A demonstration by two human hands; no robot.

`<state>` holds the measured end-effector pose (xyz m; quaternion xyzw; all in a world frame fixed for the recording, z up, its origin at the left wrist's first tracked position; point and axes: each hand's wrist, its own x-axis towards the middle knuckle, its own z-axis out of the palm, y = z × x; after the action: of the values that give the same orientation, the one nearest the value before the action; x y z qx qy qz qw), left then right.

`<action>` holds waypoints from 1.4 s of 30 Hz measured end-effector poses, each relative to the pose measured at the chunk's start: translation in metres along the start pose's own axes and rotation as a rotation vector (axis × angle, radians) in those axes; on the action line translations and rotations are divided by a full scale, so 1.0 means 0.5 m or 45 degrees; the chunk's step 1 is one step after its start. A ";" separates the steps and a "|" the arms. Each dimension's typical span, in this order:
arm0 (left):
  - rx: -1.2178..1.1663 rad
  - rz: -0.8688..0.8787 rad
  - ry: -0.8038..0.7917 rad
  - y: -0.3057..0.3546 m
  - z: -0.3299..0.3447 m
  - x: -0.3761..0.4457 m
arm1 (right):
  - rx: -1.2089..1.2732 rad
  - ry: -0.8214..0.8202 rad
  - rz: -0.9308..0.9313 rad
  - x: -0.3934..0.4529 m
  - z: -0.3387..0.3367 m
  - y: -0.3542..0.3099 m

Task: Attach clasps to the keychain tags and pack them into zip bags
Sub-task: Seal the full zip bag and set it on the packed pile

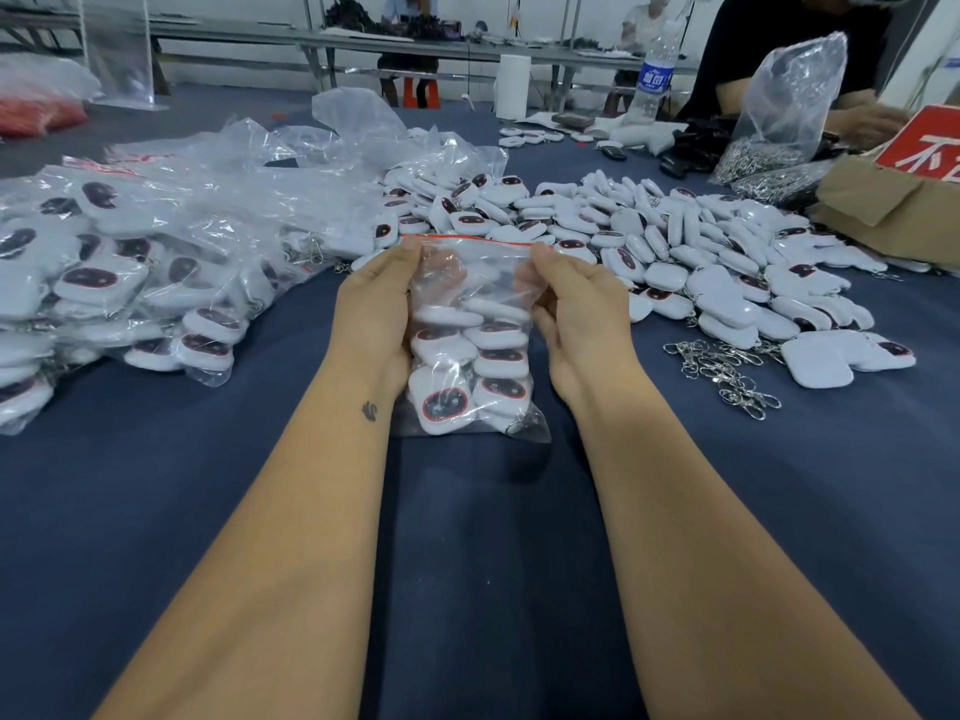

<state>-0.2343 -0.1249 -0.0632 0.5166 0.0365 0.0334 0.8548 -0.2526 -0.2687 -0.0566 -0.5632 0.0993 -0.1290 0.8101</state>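
A clear zip bag [470, 356] with a red seal strip stands upright on the blue table, filled with several white keychain tags with dark faces. My left hand [376, 304] grips its left side, fingers up at the seal. My right hand [576, 309] grips the right side, fingers curled at the upper corner. Behind and to the right lies a heap of loose white tags [675, 252]. A small pile of metal clasps [727, 371] lies to the right of my right hand.
Filled zip bags [130, 262] are piled at the left. A cardboard box [883, 205] and a plastic bag of clasps [779, 127] stand at the far right, by another person's arm [857, 116]. A water bottle [652, 80] stands behind.
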 end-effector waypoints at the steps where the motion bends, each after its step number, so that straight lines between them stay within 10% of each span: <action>1: -0.011 -0.005 -0.004 0.000 0.000 -0.001 | -0.008 -0.025 0.007 -0.001 0.001 0.000; 42: 0.039 0.061 -0.274 0.003 0.017 -0.031 | -0.015 -0.290 -0.017 -0.011 0.002 0.007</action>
<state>-0.2491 -0.1330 -0.0577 0.5310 -0.0676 -0.0024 0.8447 -0.2570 -0.2649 -0.0592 -0.5795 0.0035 -0.0691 0.8120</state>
